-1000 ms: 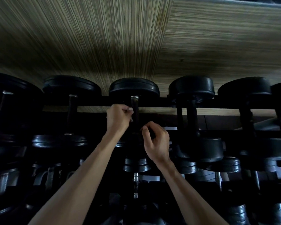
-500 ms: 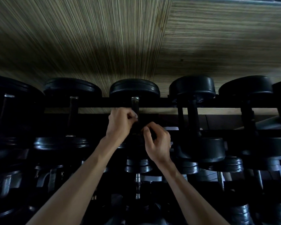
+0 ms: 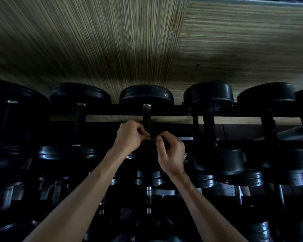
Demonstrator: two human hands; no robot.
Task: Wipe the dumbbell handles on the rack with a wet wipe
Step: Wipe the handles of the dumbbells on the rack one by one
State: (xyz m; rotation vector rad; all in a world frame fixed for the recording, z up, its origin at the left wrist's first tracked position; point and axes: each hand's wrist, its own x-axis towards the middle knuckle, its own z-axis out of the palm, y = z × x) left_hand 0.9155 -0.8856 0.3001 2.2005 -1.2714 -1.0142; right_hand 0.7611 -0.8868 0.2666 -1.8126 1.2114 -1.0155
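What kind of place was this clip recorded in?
Most likely a gym's free-weights area. Rows of black dumbbells sit on a dark tiered rack on wood-look flooring, and both hands work at one handle.

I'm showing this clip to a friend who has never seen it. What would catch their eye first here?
Most likely the two bare forearms rising from the bottom edge, with the left hand and right hand curled together around the handle of the middle dumbbell on the top row. Next, the row of round black dumbbell heads across the middle, dark against the pale striped wood floor above. No wipe is clearly visible in the dim light.
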